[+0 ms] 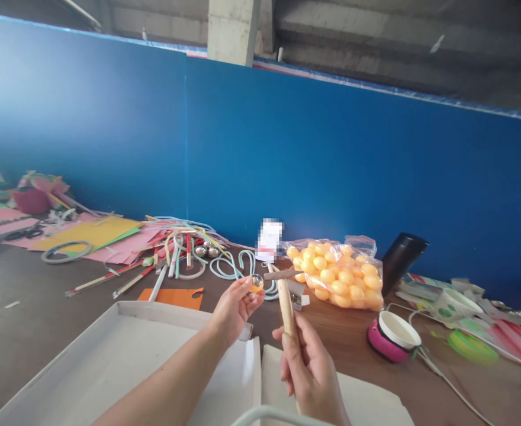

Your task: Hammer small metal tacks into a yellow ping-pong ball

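While the left hand [231, 307] pinched a small orange ball [256, 285] with a shiny metal piece on top between thumb and fingertips, the right hand [307, 370] had its grip wrapped shut around the wooden handle of a small hammer [285, 296], whose head stood just beside the ball, above the brown surface [42, 319]. To strike well, it seemed wise to keep the fingertips low on the ball, clear of the metal piece, and to tap lightly from the wrist, since a thin ball would probably dent or slip under a hard blow. Holding the ball steady in the air looked risky; resting it on the white tray [122, 355] below might have given firmer backing. A clear bag of orange balls [338, 278] lay just behind the hammer, a pink-and-white bowl [394, 337] to its right.
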Motion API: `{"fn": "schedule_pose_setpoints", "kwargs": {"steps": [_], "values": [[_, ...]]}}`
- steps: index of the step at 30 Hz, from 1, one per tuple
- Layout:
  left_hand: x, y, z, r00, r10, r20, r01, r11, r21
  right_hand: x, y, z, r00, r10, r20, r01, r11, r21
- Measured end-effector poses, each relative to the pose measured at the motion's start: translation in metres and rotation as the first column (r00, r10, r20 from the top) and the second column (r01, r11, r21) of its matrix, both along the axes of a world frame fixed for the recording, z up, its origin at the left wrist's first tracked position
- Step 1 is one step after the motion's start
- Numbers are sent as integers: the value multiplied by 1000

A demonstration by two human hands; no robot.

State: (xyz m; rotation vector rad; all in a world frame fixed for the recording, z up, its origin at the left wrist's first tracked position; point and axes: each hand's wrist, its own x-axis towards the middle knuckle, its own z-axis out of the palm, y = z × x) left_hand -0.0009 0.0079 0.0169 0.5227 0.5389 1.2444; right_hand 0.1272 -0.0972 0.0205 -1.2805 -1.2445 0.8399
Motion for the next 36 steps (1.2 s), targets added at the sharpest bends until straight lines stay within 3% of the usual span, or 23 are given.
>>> {"fn": "schedule_pose_setpoints", "kwargs": {"steps": [16, 36], "values": [[3, 0, -4, 998, 64, -2, -64, 997, 38, 0, -2, -3, 999, -27, 45, 25, 998, 59], [3, -1, -2, 987, 125, -105, -119, 991, 61, 2, -2, 2, 997, 35, -71, -42, 995, -94]]}}
